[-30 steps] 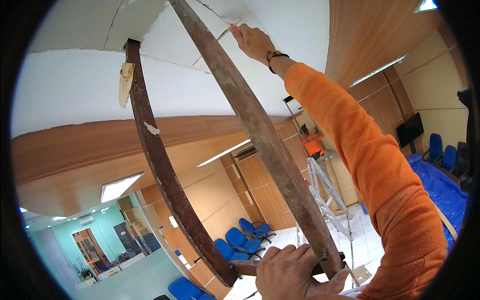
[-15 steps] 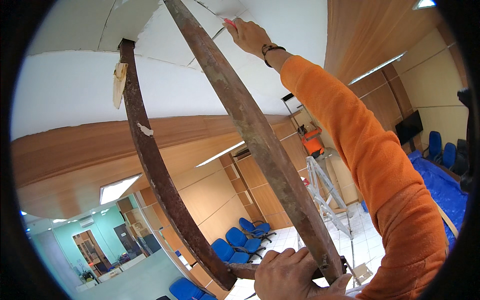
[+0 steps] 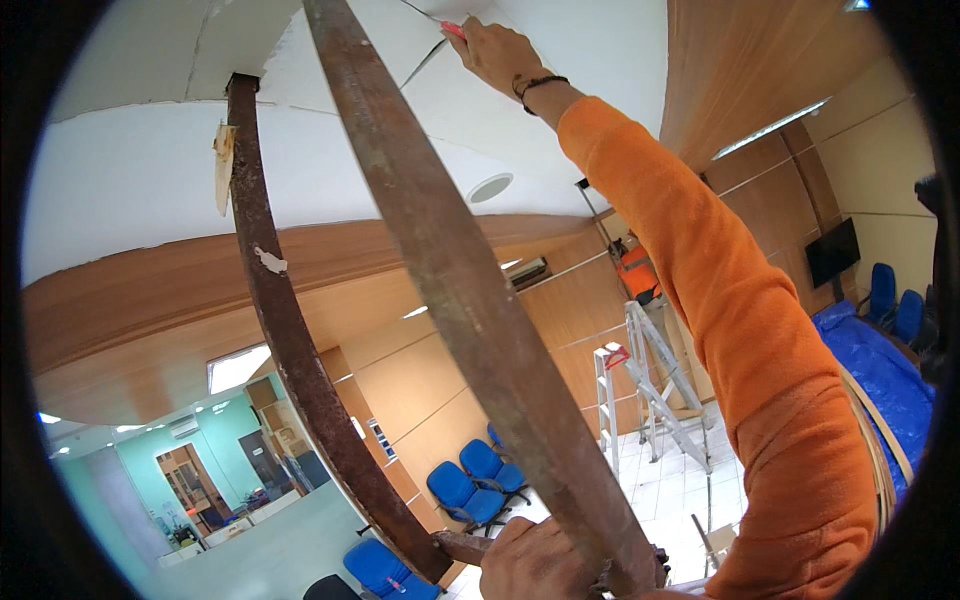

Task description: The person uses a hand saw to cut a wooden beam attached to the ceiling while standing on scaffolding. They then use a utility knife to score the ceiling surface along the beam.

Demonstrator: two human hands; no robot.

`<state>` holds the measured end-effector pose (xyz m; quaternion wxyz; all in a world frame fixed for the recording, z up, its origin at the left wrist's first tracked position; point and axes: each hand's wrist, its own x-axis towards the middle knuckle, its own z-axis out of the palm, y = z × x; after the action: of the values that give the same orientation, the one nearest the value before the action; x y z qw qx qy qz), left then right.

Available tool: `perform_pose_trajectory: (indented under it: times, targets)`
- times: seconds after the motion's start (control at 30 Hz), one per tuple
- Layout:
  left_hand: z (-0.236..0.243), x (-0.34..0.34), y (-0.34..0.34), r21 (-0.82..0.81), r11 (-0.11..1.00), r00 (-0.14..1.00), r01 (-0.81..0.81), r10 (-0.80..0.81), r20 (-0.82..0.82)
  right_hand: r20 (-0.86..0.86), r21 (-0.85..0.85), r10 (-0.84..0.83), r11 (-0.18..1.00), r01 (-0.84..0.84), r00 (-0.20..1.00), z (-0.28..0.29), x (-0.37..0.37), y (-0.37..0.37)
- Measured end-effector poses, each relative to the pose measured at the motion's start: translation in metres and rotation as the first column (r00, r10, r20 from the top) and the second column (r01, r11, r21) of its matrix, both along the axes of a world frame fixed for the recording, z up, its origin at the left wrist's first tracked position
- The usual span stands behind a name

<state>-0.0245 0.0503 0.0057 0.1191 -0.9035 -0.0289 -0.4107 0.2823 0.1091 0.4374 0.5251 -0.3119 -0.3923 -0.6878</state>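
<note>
Overhead, my right hand (image 3: pixel 502 55) is closed around a small red-handled tool (image 3: pixel 454 31), held against the white ceiling panel (image 3: pixel 560 110). Its working end is too small to make out. Beside it runs a dark slit (image 3: pixel 425 62) in the panel. Low in the view, my left hand (image 3: pixel 535 562) grips the rusty crossbar (image 3: pixel 462 546) where it meets a thick rusty metal bar (image 3: pixel 450 270). A second rusty bar (image 3: pixel 290 330) rises on the left into a square hole in the ceiling, with a torn pale scrap (image 3: pixel 224 168) hanging beside it.
Down on the white tiled floor stands an aluminium stepladder (image 3: pixel 640 385). Behind it, a person in an orange vest (image 3: pixel 637 270) is partly hidden by my arm. Blue office chairs (image 3: pixel 455 490) line the wall. A blue tarp (image 3: pixel 865 375) covers something at right.
The view has shifted slightly, so the bars appear farther left and a round ceiling fitting now shows. My right hand stays at the slit with the red-handled tool; my left hand keeps its grip.
</note>
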Motion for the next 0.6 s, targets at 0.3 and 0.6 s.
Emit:
perform_pose_trajectory:
  times: [0.3,0.6]
  targets:
    - [0.003,-0.001,-0.023,0.067,0.997,0.992,0.031,-0.039,0.124,-0.364,-0.424,-0.171,0.906,0.001,0.916,-0.091,0.101,0.019]
    - [0.004,0.002,-0.028,-0.105,0.994,0.998,-0.018,0.024,0.059,-0.482,-0.623,-0.291,0.777,-0.090,0.827,-0.333,0.257,0.083]
